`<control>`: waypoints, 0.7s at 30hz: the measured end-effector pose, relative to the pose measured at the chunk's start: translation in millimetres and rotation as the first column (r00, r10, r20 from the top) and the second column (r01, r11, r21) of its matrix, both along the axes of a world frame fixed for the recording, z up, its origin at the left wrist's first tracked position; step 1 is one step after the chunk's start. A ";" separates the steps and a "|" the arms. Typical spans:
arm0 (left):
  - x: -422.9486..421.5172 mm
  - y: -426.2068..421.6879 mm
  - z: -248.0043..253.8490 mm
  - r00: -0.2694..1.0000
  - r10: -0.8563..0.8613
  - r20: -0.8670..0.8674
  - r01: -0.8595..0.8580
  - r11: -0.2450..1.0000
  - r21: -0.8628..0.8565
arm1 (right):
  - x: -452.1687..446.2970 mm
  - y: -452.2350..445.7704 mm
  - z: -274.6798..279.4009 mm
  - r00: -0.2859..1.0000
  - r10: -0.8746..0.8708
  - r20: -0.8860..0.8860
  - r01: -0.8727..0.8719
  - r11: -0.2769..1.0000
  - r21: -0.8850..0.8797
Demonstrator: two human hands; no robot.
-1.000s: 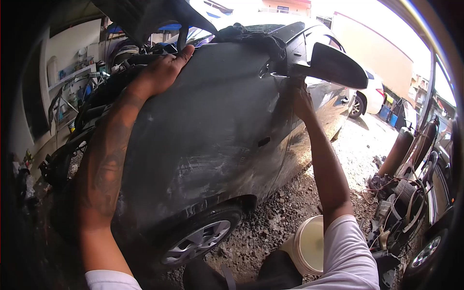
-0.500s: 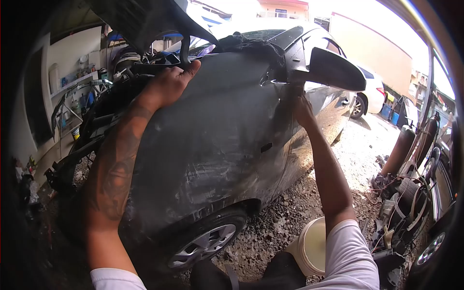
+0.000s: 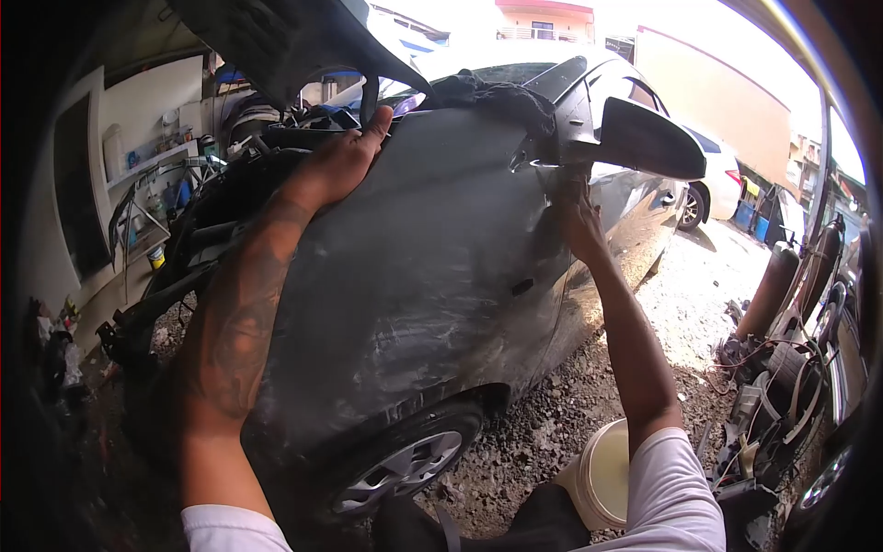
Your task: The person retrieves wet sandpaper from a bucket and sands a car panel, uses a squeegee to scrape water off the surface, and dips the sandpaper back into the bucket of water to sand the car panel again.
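Observation:
A dark grey car fender (image 3: 414, 239) with pale smears and a wet-looking surface fills the middle. My left hand (image 3: 342, 167) rests at its upper front edge, thumb stretched up, the other fingers mostly hidden as they curl over the edge. Beneath the black side mirror (image 3: 648, 138), my right hand (image 3: 581, 221) presses near the seam between fender and door, fingers closed and in shadow. Whatever lies under them is hidden. A bunched black cloth (image 3: 492, 95) is draped on top of the fender near the windshield.
The raised hood (image 3: 294, 46) hangs above the engine bay. Below the fender is the front wheel (image 3: 405, 469), with a pale bucket (image 3: 605, 483) of cloudy liquid on the gravel (image 3: 520, 442). Car parts and hoses (image 3: 777, 396) are piled at right, near gas cylinders (image 3: 771, 285).
The view has shifted slightly, so the car and both arms appear a little farther right. Both hands stay at nearly the same spots on the car.

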State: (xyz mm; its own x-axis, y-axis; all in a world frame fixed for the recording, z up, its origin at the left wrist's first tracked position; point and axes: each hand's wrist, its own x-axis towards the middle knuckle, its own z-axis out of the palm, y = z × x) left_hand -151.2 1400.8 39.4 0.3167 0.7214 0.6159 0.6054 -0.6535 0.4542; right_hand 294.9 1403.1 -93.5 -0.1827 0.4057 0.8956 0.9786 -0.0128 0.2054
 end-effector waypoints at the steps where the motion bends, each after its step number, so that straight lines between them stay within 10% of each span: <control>1: -0.4 4.5 2.0 0.998 -0.048 -0.048 0.047 0.999 -0.023 | 5.3 1.4 5.2 1.000 0.005 -0.005 -0.005 1.000 -0.008; 4: -4.6 24.4 4.7 0.989 -0.102 -0.111 0.090 0.991 -0.104 | 25.9 11.8 26.1 0.969 -0.030 -0.247 -0.039 0.963 -0.267; 6: -2.1 45.4 -13.2 0.987 0.136 -0.086 -0.038 0.715 0.698 | 13.9 4.7 17.2 0.971 0.067 -0.229 -0.111 0.977 -0.184; 8: -4.6 31.8 -4.9 0.977 0.188 -0.105 -0.103 0.836 0.540 | 9.8 15.7 0.3 1.000 0.002 -0.017 -0.002 0.999 -0.041; 10: -2.0 13.2 -6.9 0.965 0.222 -0.141 -0.164 0.928 0.335 | 16.0 -2.0 12.8 0.884 0.259 -0.390 -0.323 0.940 -0.108; 12: -4.1 9.9 -2.8 0.965 0.168 -0.199 -0.106 0.952 0.288 | 12.0 -6.9 39.3 0.910 -0.056 -0.411 -0.158 0.870 -0.467; 15: -3.5 22.2 -5.3 0.964 0.154 -0.218 -0.087 0.953 0.291 | -12.8 -16.0 19.1 0.749 0.215 -0.626 -0.328 0.942 -0.069; 21: -5.6 11.2 -6.8 0.981 0.074 -0.180 -0.023 0.963 0.270 | -5.8 -25.9 33.8 0.753 0.122 -0.647 -0.327 0.922 -0.207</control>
